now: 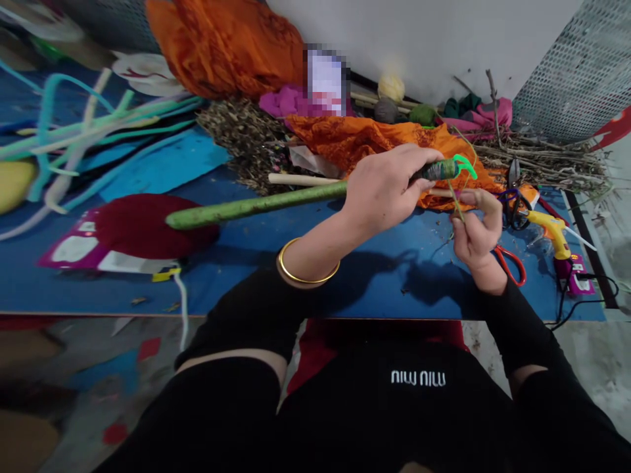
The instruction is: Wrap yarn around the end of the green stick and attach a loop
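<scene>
My left hand [382, 187], with a gold bangle at the wrist, is closed around a long green stick [256, 207]. Its rounded left end lies over a dark red cloth-like oval [148, 226]. Past my fingers, the other end is wrapped in dark and green strands, and a bright green hooked piece [465, 165] sticks out of it. Thin green yarn [457, 203] runs down from that end to my right hand [478, 230], which pinches it between thumb and fingers. A pale wooden rod [300, 179] lies behind the stick.
Orange cloth [374, 135], dry twigs [547, 157] and yarn balls [391, 87] lie along the back. To the right are red-handled scissors [513, 266] and a yellow glue gun [549, 226] with cables. Coloured flexible tubes [98, 131] crowd the left of the blue table [276, 276].
</scene>
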The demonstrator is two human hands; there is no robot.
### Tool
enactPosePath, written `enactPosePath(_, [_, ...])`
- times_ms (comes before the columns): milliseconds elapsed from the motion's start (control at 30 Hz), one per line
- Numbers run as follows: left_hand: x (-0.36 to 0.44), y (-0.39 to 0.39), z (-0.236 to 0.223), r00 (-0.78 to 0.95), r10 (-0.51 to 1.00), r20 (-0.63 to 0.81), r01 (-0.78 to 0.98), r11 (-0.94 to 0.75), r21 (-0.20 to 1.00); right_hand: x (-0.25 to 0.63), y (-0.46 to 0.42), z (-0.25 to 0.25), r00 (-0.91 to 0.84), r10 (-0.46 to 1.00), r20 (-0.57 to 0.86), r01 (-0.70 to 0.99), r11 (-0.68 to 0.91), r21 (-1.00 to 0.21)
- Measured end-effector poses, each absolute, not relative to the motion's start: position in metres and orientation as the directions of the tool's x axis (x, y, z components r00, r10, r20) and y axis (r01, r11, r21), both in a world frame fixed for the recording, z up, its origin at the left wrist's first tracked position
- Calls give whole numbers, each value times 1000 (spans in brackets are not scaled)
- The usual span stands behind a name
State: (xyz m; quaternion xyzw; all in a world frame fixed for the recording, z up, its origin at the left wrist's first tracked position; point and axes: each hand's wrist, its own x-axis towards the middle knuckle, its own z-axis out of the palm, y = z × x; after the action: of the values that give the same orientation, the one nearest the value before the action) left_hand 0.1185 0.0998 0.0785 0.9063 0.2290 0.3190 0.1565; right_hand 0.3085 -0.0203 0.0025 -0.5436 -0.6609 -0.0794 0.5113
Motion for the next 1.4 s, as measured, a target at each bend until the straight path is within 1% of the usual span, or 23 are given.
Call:
enactPosePath(33, [120, 100, 77, 698, 513, 499, 314, -846, 430, 307, -24, 5, 96, 613, 784, 782, 441, -440])
enactPosePath(100, [122, 102, 74, 718, 508, 477, 306, -845, 439, 300, -30, 11, 31, 617, 786, 717, 534, -448])
enactPosePath(167, [125, 103, 71, 738, 505, 447, 300, -839, 454, 292, -32, 16, -18, 658, 753, 629, 592, -503])
enactPosePath(267, [129, 105, 65, 754, 514, 408, 311, -827, 468, 280, -29, 18, 55, 703, 709, 436, 622, -650])
enactPosePath(300, [130, 104, 64, 757, 517, 400, 316, -825, 468, 277, -27, 18, 96, 706, 701, 387, 623, -680])
enactPosePath(333, [131, 104, 63, 759, 518, 395, 321, -825, 465, 275, -26, 17, 118, 703, 701, 381, 620, -686])
enactPosePath(367, [132, 103, 61, 761, 517, 392, 325, -826, 460, 274, -25, 17, 109, 689, 717, 428, 618, -659])
enactPosePath(400, [133, 102, 60, 762, 516, 391, 328, -829, 453, 274, -24, 17, 67, 664, 744, 517, 615, -595])
enactPosePath(433, [134, 101, 58, 763, 514, 392, 331, -832, 446, 273, -25, 18, -5, 632, 775, 625, 607, -491])
enactPosePath(500, [136, 99, 55, 762, 514, 394, 342, -836, 430, 271, -26, 20, -171, 561, 810, 794, 566, -224])
enactPosePath(533, [137, 97, 53, 760, 517, 394, 351, -836, 422, 270, -26, 21, -233, 533, 813, 837, 536, -111])
enactPosePath(567, [139, 97, 51, 758, 521, 391, 360, -835, 415, 268, -27, 22, -274, 515, 812, 862, 506, -30])
enactPosePath(633, [141, 95, 48, 759, 532, 375, 383, -831, 403, 266, -28, 22, -319, 509, 800, 885, 462, 59])
enactPosePath(733, [144, 94, 47, 770, 546, 330, 416, -822, 390, 265, -29, 21, -348, 521, 779, 882, 464, 83])
enactPosePath(800, [145, 94, 46, 776, 548, 311, 428, -821, 379, 268, -31, 21, -308, 547, 778, 873, 488, 2])
enactPosePath(833, [145, 93, 46, 781, 544, 307, 427, -823, 374, 270, -32, 22, -263, 570, 778, 861, 502, -77])
enactPosePath(900, [144, 92, 45, 797, 524, 301, 407, -834, 373, 277, -35, 27, -123, 633, 764, 802, 517, -299])
enactPosePath(967, [143, 91, 43, 824, 490, 283, 370, -845, 386, 284, -37, 33, 36, 683, 729, 671, 524, -524])
enactPosePath(1000, [143, 90, 42, 840, 471, 270, 349, -850, 395, 288, -36, 36, 116, 700, 705, 595, 520, -613])
enactPosePath(1067, [142, 89, 39, 866, 439, 241, 317, -853, 413, 295, -34, 40, 250, 728, 638, 458, 492, -740])
enactPosePath(1133, [143, 87, 36, 880, 422, 219, 302, -852, 427, 301, -29, 42, 324, 759, 565, 371, 448, -813])
enactPosePath(1200, [143, 85, 35, 888, 416, 198, 301, -849, 434, 306, -24, 42, 358, 787, 503, 326, 399, -857])
enactPosePath(1400, [144, 78, 37, 915, 395, 81, 325, -842, 431, 310, -20, 35, 348, 855, 386, 251, 311, -917])
